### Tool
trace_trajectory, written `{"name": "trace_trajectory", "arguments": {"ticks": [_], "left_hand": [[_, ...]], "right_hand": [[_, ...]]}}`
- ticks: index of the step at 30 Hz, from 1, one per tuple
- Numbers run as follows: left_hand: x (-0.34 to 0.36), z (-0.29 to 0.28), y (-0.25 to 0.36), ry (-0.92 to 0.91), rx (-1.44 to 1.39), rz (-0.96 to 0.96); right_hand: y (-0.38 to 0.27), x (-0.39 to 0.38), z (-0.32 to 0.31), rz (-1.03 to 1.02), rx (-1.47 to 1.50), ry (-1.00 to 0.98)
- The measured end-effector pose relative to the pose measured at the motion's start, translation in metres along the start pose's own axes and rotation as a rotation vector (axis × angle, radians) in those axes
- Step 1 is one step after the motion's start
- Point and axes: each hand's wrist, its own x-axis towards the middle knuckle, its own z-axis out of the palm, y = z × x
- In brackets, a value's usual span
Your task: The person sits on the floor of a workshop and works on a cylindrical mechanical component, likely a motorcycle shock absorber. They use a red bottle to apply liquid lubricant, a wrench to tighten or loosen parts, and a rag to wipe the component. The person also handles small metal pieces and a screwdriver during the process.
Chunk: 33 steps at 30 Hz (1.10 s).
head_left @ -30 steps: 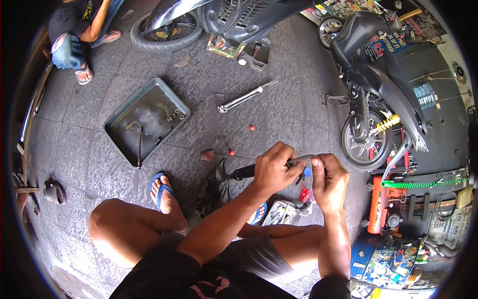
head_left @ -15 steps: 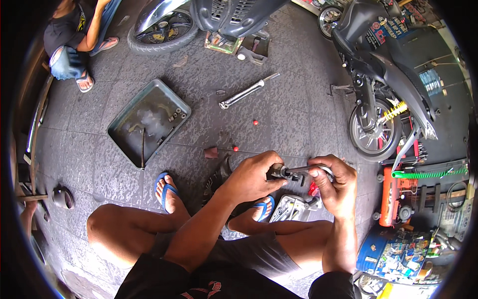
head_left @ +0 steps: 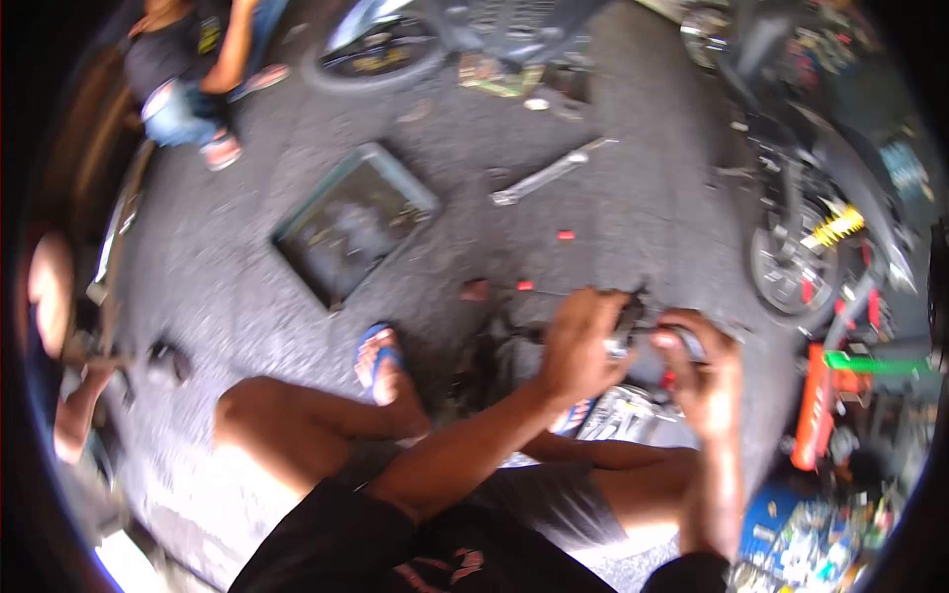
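Note:
Blur softens the whole view. My left hand (head_left: pixel 583 346) is closed round a small dark metal part (head_left: pixel 630 318), which sticks out past the thumb and fingers. To its right, my right hand (head_left: pixel 707 371) has thumb and fingers bent round a curved, shiny metal piece (head_left: pixel 690 343); its exact kind is smeared. A gap shows between the two hands. Below them on the floor, beside my foot, lies a grey tray of metal tools or parts (head_left: pixel 625 413). A bit of red (head_left: pixel 668 381) shows by my right hand.
A rectangular tray (head_left: pixel 301 269) with wet contents lies ahead left. Beyond my hands are a long silver shock-like tube (head_left: pixel 549 176) and small red pieces (head_left: pixel 565 235). Motorcycles (head_left: pixel 791 237) stand ahead and right, near an orange cylinder (head_left: pixel 813 407). Another person (head_left: pixel 183 74) sits far left.
The view has swung, so the scene sits further right. My right hand has drawn its metal piece away from the part in my left hand, where they met before.

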Motion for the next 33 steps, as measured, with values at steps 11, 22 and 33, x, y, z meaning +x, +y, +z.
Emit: {"name": "trace_trajectory", "arguments": {"ticks": [11, 22, 33], "left_hand": [[0.047, -0.076, -0.127, 0.363, 0.417, 0.028], [-0.041, -0.246, -0.325, -0.132, 1.388, -1.151], [0.093, -0.124, -0.038, -0.969, 0.081, -0.425]], "right_hand": [[0.007, -0.007, -0.003, -0.149, 0.017, -0.021], [0.020, -0.009, -0.021, 0.193, 0.385, -0.051], [0.041, 0.024, -0.046, 0.275, 0.562, -0.291]]}}
